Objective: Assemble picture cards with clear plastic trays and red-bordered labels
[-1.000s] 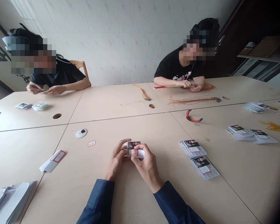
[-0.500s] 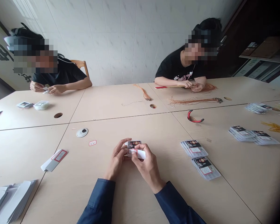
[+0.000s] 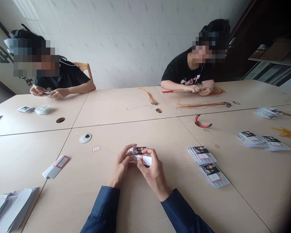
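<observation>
In front of me, my left hand (image 3: 123, 160) grips the left side of a small flat clear case with a black printed card (image 3: 139, 150). My right hand (image 3: 151, 166) pinches a white paper strip with a red-framed label (image 3: 145, 160), which lies across the lower part of the case. The right fingertips also reach the case's right edge. Fingers hide much of the case. To the right lie two overlapping stacks of similar cases (image 3: 201, 154), each bearing a black card and a red-framed label.
Folded white strips (image 3: 56, 166) and a pile of white paper (image 3: 16, 207) lie left. A round white disc (image 3: 85, 138), a loose label (image 3: 96, 149) and red-handled pliers (image 3: 202, 123) rest ahead. Across the table, two co-workers handle small items and orange cords (image 3: 203, 105).
My hands have barely moved; the right index finger has shifted slightly over the strip. The co-workers' hands have moved a little.
</observation>
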A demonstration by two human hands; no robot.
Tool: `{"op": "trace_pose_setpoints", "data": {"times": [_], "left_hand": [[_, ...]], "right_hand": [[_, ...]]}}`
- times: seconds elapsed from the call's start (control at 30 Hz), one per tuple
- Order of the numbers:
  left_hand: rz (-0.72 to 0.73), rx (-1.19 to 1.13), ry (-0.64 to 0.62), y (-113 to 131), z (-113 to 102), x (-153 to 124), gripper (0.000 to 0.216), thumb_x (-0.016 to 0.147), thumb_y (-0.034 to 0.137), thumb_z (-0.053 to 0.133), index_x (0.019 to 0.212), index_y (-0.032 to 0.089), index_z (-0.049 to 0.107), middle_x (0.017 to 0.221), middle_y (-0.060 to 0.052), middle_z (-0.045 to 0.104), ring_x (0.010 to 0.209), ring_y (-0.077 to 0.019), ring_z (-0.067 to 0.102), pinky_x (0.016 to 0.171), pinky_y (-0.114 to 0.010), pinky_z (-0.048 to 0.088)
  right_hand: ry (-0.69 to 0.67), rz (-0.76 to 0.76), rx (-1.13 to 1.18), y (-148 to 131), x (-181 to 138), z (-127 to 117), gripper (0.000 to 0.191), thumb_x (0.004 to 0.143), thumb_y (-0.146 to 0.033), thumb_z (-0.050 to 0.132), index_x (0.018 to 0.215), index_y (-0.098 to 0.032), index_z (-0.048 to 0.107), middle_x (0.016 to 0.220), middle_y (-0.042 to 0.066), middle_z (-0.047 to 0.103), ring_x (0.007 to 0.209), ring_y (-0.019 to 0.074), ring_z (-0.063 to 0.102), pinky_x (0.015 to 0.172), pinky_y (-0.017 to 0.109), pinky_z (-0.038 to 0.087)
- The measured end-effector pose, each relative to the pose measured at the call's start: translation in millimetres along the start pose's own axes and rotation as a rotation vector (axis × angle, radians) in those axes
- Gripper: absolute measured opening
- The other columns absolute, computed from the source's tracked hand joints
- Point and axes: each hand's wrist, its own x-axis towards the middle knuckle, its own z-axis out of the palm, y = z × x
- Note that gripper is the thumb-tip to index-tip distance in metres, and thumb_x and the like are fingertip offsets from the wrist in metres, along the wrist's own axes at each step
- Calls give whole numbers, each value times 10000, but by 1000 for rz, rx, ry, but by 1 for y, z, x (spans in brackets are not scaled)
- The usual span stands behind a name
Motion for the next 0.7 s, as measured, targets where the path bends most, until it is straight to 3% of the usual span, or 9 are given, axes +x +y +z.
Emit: {"op": "trace_pose_setpoints", "data": {"times": [0.23, 0.7], "left_hand": [[-1, 0, -14, 2, 1, -1, 450, 793, 211, 577, 1240, 209, 529, 1104, -73, 689, 897, -193, 641, 745, -273, 507], [23, 24, -16, 4, 3, -2, 425, 807, 234, 602, 1227, 211, 539, 1055, -60, 706, 879, -185, 643, 758, -272, 496]], "right_hand": [[15, -21, -41, -1, 0, -1, 217, 840, -284, 582, 1023, -216, 487, 983, 75, 709, 821, 187, 700, 686, 282, 578], [22, -18, -78, -2, 0, -2, 210, 847, -317, 573, 1012, -222, 484, 956, 60, 711, 789, 189, 694, 662, 287, 558]]}}
